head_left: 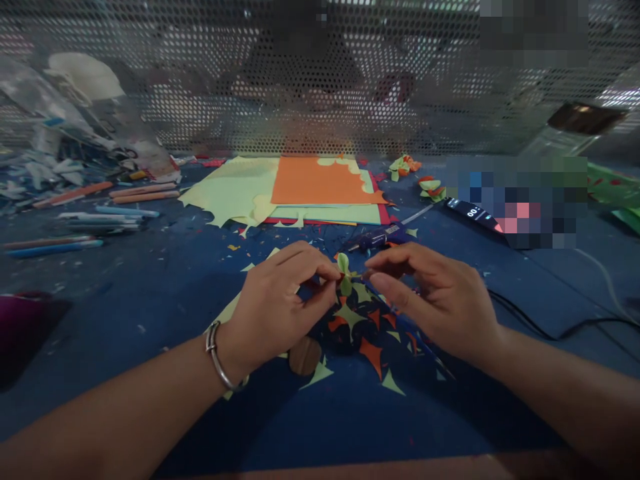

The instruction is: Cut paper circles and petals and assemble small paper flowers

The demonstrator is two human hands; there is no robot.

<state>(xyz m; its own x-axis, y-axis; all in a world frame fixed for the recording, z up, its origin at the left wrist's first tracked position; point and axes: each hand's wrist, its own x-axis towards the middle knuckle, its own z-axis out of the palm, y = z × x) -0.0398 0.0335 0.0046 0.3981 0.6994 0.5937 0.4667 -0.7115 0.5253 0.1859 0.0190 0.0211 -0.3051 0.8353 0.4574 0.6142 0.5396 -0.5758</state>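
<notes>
My left hand (287,300) pinches a small light-green paper flower (344,273) between thumb and fingers. My right hand (440,293) is curled just to its right, thumb and fingertips close together beside the petals. Whatever lies between those fingertips is too small to make out. Beneath the hands are light-green paper scraps (349,319) and orange scraps (371,353). A thin blue stick or pen (430,353) slants below my right hand. By my left wrist sits a round brown wooden disc (305,355).
Behind the hands are a purple glue gun (380,235) and stacked sheets topped with orange paper (315,181). Finished-looking paper flowers (431,189) lie near a lit phone (473,213). Pens (107,220) and a bottle (130,130) stand left. A perforated metal screen (210,87) closes the back.
</notes>
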